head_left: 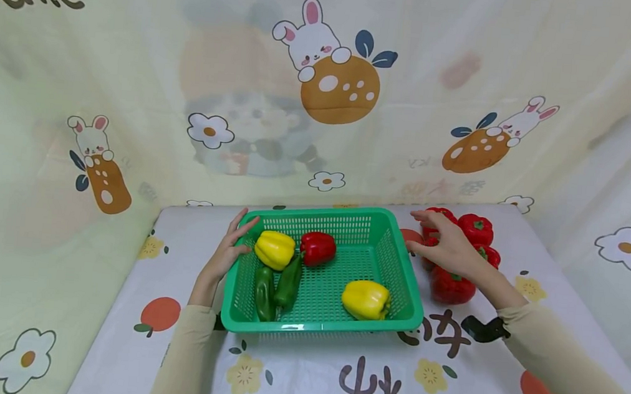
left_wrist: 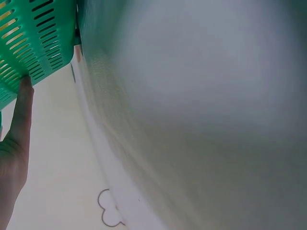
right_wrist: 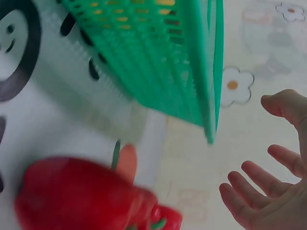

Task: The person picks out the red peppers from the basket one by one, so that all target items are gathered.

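Observation:
A green plastic basket point(head_left: 326, 329) holds two yellow bell peppers point(head_left: 274, 250), one red bell pepper point(head_left: 318, 249) and two long green peppers point(head_left: 288, 285). My left hand point(head_left: 224, 253) is at the basket's left side, its fingers extended and overlapping the rim in the head view. The left wrist view shows a straight finger point(left_wrist: 23, 108) against the slotted outer wall point(left_wrist: 41, 38). My right hand point(head_left: 452, 246) hovers beyond the right rim with fingers spread and nothing held. It passes over several red bell peppers point(head_left: 452, 288), partly hiding them.
The table bears a white printed cloth point(head_left: 288, 382). A pale curtain point(head_left: 138, 37) with rabbit and flower prints hangs behind and around it. The group of red peppers sits close to the basket's right side; one red pepper point(right_wrist: 81, 196) shows large in the right wrist view.

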Demonstrator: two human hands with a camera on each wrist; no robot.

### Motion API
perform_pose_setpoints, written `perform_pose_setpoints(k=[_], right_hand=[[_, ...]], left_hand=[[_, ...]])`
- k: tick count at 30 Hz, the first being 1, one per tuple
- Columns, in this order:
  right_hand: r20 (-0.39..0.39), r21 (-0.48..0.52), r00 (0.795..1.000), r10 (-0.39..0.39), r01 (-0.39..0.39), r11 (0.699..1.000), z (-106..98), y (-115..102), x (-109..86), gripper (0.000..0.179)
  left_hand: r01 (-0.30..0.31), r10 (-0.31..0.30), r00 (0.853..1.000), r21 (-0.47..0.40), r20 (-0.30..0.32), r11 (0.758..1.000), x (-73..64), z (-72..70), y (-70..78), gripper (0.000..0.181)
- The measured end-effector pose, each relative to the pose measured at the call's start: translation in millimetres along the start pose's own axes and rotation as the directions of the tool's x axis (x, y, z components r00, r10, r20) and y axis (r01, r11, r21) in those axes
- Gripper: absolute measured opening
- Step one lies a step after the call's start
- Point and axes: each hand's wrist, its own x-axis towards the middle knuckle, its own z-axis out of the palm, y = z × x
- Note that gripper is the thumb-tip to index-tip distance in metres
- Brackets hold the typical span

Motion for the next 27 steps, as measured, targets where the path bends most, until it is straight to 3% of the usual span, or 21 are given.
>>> perform_pose_setpoints(k=[7, 15, 22, 27], right_hand=[[0.08, 0.068, 0.994, -0.078, 0.073, 0.995, 27, -28, 27.5, 0.066], [0.219, 0.026, 0.972, -0.079, 0.075, 0.997, 56, -51, 46.4, 0.069], [0.275, 0.005, 0.955, -0.111, 0.114, 0.993, 82, -63, 67.1, 0.07], [0.325, -0.035, 0.941, -0.092, 0.109, 0.993, 103, -70, 82.7, 0.069]], left_hand=[[0.005, -0.005, 1.0, -0.015, -0.003, 1.0, -0.3, -2.2, -2.1, 0.067], [-0.004, 0.004, 1.0, -0.023, 0.014, 1.0, 0.4, -1.6, -2.0, 0.067], [-0.013, 0.013, 1.0, -0.013, 0.004, 1.0, 1.0, -1.8, 0.1, 0.067], [-0.006, 0.006, 1.0, -0.016, 0.004, 1.0, 0.6, -2.0, -1.5, 0.067]])
